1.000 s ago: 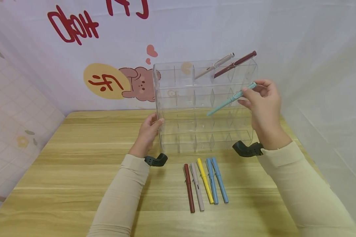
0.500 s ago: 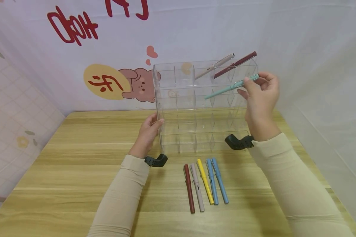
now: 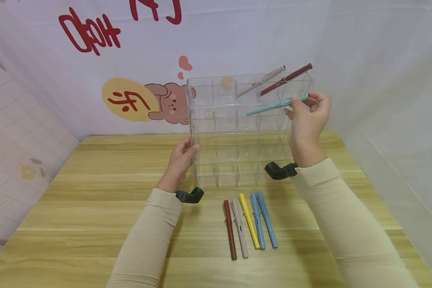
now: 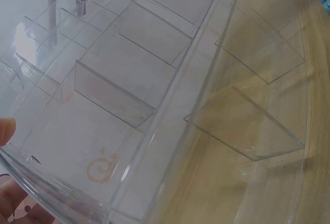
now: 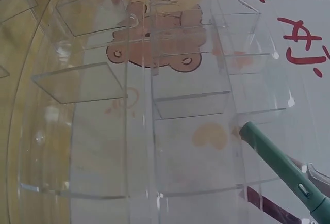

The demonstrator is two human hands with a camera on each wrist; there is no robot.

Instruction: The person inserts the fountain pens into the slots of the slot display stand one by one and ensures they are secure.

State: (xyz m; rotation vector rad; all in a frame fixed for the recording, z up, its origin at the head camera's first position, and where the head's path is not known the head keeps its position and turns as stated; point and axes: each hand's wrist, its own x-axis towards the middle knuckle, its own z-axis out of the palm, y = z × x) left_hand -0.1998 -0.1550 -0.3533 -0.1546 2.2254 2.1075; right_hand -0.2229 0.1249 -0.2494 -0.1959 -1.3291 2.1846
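A clear acrylic rack [image 3: 191, 128] with several divided tiers stands on the table. My left hand [image 3: 179, 165] grips its left side edge, thumb in front; in the left wrist view the thumb [image 4: 6, 130] and fingertips show at that edge. My right hand [image 3: 309, 126] pinches a mint-green pen [image 3: 268, 108] near its clip end. The pen slants across the front of the rack, its lower end to the left, just below the top tier; whether it touches the rack I cannot tell. A grey pen [image 3: 264, 79] and a dark red pen [image 3: 285, 79] lean in the top tier.
On the table [image 3: 104, 192] before the rack lie a dark red pen [image 3: 230, 230], a pale grey-lilac pen [image 3: 240, 228], a yellow pen [image 3: 249, 221] and two blue pens [image 3: 258, 221]. A printed cloth [image 3: 137, 40] hangs behind the rack.
My right hand has moved up and then left with the mint-green pen, which now lies flatter and higher before the rack. The left hand keeps its grip on the rack.
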